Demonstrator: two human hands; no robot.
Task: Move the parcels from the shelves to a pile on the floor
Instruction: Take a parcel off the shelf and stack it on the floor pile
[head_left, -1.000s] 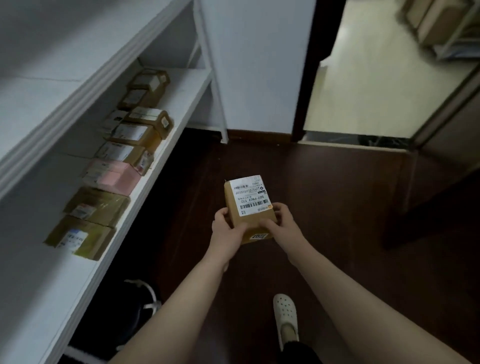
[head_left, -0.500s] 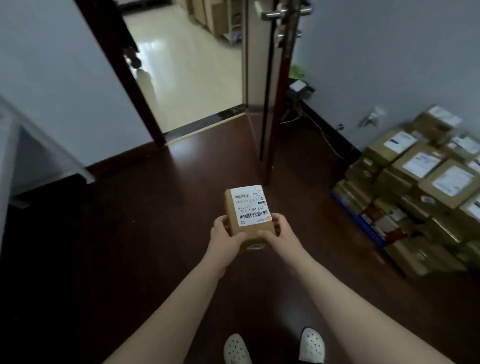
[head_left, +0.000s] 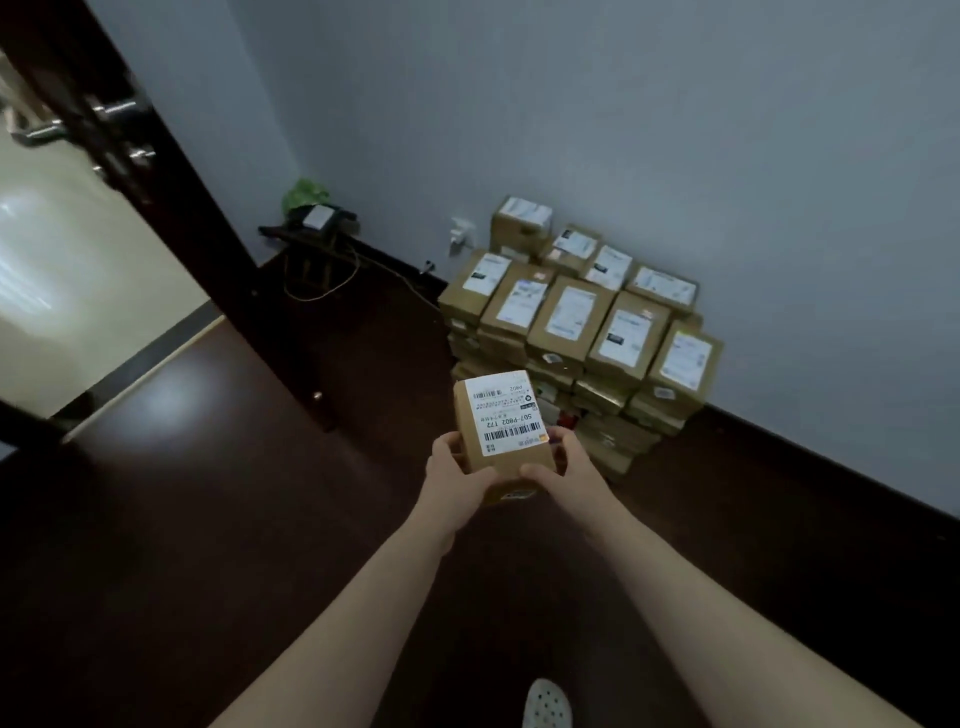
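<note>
I carry a small brown cardboard parcel (head_left: 503, 423) with a white barcode label on top, held in front of me at about waist height. My left hand (head_left: 457, 475) grips its left near corner and my right hand (head_left: 563, 467) grips its right near corner, thumbs on top. Straight ahead, against the grey wall, stands the pile of parcels (head_left: 582, 332): several stacked layers of brown labelled boxes on the dark floor. The held parcel hides part of the pile's front lower edge. The shelves are out of view.
An open dark door (head_left: 130, 156) stands at the left, with a bright tiled room beyond it. A small dark stand (head_left: 311, 234) with a device, a green item and trailing cables sits in the corner. A wall plug (head_left: 460, 231) is beside the pile. My white shoe (head_left: 545, 704) shows below.
My view has swung right, from the shelves past the doorway to the pile, which now lies straight ahead and nearer. Both hands keep the same hold on the parcel.
</note>
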